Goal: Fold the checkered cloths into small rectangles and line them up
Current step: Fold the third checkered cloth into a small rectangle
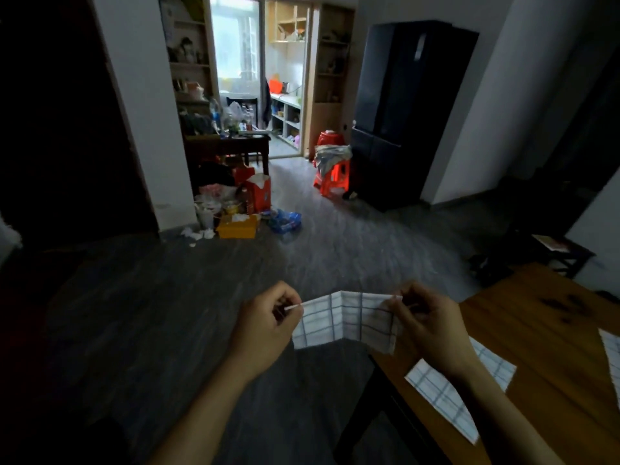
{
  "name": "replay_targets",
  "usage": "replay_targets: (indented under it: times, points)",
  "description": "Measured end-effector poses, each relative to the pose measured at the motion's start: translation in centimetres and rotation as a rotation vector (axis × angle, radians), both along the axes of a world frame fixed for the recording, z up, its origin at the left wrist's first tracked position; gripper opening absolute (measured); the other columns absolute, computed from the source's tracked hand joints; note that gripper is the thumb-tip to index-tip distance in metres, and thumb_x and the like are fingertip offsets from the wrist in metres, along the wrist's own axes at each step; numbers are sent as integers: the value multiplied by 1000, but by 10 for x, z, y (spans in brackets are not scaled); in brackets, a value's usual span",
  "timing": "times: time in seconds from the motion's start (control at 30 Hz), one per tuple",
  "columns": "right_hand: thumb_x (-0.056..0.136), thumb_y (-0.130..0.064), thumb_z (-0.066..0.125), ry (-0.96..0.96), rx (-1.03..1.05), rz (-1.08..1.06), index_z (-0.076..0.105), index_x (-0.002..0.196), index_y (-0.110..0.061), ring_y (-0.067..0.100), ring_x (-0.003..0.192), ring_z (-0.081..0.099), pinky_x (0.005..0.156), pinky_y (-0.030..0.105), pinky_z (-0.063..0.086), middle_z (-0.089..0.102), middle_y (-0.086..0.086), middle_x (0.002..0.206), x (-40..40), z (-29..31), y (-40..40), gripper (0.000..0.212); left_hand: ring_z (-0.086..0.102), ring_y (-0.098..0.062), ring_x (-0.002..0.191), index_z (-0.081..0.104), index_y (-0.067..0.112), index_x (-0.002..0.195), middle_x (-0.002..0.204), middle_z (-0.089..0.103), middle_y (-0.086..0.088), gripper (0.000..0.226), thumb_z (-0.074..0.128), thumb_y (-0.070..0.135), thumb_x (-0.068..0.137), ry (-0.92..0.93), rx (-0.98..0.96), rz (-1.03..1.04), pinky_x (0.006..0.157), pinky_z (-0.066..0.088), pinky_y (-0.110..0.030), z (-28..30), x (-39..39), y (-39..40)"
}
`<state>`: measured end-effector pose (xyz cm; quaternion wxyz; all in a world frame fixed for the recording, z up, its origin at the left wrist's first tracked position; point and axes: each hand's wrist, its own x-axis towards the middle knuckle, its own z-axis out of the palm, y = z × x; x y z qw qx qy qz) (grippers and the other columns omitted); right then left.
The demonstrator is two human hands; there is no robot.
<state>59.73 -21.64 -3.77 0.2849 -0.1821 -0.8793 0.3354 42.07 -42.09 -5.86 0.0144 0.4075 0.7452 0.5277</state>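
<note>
A white cloth with a thin dark check (345, 320) hangs in the air in front of me, folded over and creased down its middle. My left hand (265, 327) pinches its upper left corner and my right hand (432, 327) pinches its upper right corner, both held left of the table. A second checkered cloth (449, 394) lies flat on the wooden table (550, 333) under my right forearm. The edge of a third checkered cloth (612, 357) shows at the frame's right border.
The table's dark frame and corner (375, 364) sit just below the held cloth. Grey floor spreads ahead. Boxes and litter (238, 213) pile by the wall, a red stool (332, 169) and a black fridge (402, 112) stand beyond.
</note>
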Motion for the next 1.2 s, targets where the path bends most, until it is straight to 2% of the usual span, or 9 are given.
replay_targets:
  times: [0.17, 0.43, 0.57, 0.7, 0.83, 0.93, 1.03, 1.13, 1.2]
  points:
    - [92, -15, 59, 11, 27, -49, 60, 90, -30, 2, 85, 62, 70, 14, 50, 63, -11, 88, -51, -3, 23, 15, 64, -7, 73, 60, 23, 76, 74, 64, 12, 21, 71, 7, 83, 31, -19, -55, 62, 52, -23, -1, -68, 30]
    - [89, -29, 55, 46, -97, -152, 60, 92, -28, 8, 87, 65, 72, 36, 58, 65, -8, 92, -141, -47, 98, 6, 65, -6, 76, 60, 24, 79, 77, 65, 12, 19, 70, 9, 85, -29, -135, -157, 63, 53, -21, -25, -170, 123]
    - [87, -31, 55, 100, -200, -268, 61, 90, -26, 10, 86, 65, 73, 41, 58, 65, -4, 91, -182, -55, 153, 8, 64, -5, 77, 61, 23, 80, 77, 64, 12, 17, 70, 10, 85, 4, -201, -220, 62, 52, -20, -18, -222, 194]
    - [93, -18, 58, 118, -259, -402, 60, 91, -26, 6, 86, 65, 74, 36, 58, 66, -4, 92, -201, -58, 197, 9, 64, -3, 76, 62, 16, 82, 78, 65, 7, 13, 69, 7, 86, 14, -225, -339, 62, 52, -17, -9, -253, 267]
    - [94, -16, 57, 117, -284, -537, 61, 93, -23, 5, 84, 66, 69, 28, 55, 66, -3, 90, -197, -51, 232, 9, 65, -8, 75, 63, 19, 82, 76, 66, 6, 12, 69, 10, 87, 10, -228, -479, 64, 56, -25, -9, -269, 335]
    - [93, -13, 59, 112, -266, -665, 61, 90, -23, 5, 79, 65, 62, 22, 52, 66, -3, 85, -193, -50, 255, 10, 65, -9, 71, 63, 18, 80, 72, 65, 7, 13, 70, 9, 86, 25, -210, -593, 60, 54, -22, -12, -273, 385]
    - [92, -13, 61, 118, -240, -797, 62, 90, -21, 7, 76, 65, 62, 22, 53, 66, -3, 83, -189, -52, 271, 9, 63, -10, 67, 61, 21, 76, 70, 64, 8, 18, 71, 9, 85, 30, -179, -708, 57, 51, -20, -18, -276, 433]
    - [92, -15, 62, 130, -207, -946, 63, 91, -21, 8, 74, 65, 62, 24, 54, 67, -2, 82, -190, -51, 279, 6, 63, -12, 66, 59, 29, 75, 72, 64, 8, 21, 71, 14, 85, 25, -181, -832, 59, 55, -32, -24, -280, 479]
    - [91, -15, 63, 140, -170, -1067, 63, 89, -22, 6, 71, 63, 60, 19, 51, 66, -3, 78, -193, -47, 283, 7, 62, -12, 65, 60, 27, 76, 71, 64, 6, 19, 71, 14, 85, 21, -170, -930, 60, 55, -36, -23, -282, 507]
